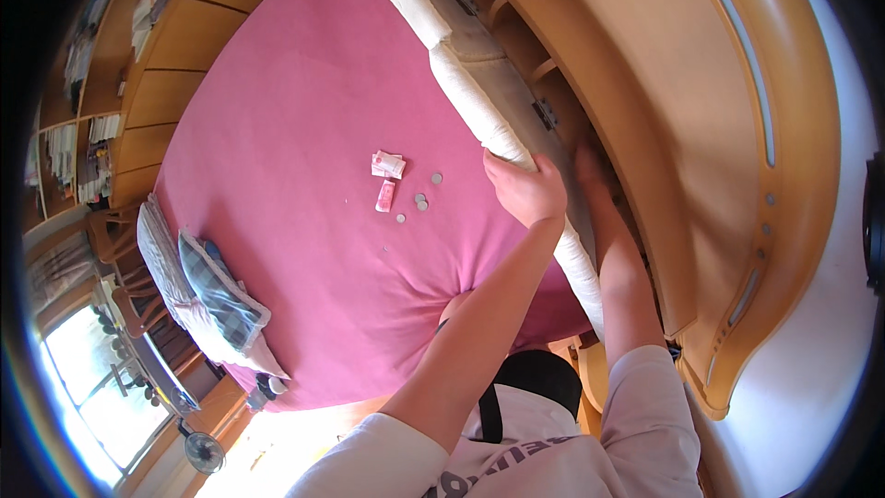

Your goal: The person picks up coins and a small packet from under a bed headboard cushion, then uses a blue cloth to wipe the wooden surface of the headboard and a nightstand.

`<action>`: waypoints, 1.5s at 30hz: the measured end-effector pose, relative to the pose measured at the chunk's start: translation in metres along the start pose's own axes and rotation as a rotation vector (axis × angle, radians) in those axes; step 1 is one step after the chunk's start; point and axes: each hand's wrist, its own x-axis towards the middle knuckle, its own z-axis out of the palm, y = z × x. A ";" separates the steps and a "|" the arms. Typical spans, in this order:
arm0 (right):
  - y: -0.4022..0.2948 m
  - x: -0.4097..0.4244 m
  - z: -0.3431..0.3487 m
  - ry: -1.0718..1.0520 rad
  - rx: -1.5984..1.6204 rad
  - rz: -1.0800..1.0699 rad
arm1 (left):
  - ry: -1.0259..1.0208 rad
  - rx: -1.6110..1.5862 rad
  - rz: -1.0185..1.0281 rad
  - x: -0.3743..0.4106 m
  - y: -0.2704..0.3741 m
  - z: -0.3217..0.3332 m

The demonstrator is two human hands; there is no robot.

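My left hand grips the white padded edge of the mattress, close to the headboard side. My right hand reaches down into the gap between the mattress and the wooden headboard; its fingers are hard to make out in the shadow. A pink sheet covers the bed. On it lie folded pink banknotes, another folded note beside them, and several coins, to the left of my left hand.
Metal hinges and wooden slots show in the dark gap behind the mattress. Pillows and a checked cushion lie at the bed's far left edge. Bookshelves and wooden chairs stand beyond, with a fan at lower left.
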 end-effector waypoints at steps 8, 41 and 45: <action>-0.009 -0.039 0.012 -0.242 0.144 -0.148 | 0.001 0.087 -0.036 0.011 -0.013 -0.011; 0.040 -0.107 -0.066 0.134 0.198 -0.162 | -0.049 0.109 0.003 -0.005 -0.001 0.005; -0.005 -0.090 -0.110 0.389 0.174 -0.314 | 0.030 0.129 0.074 0.006 -0.019 0.001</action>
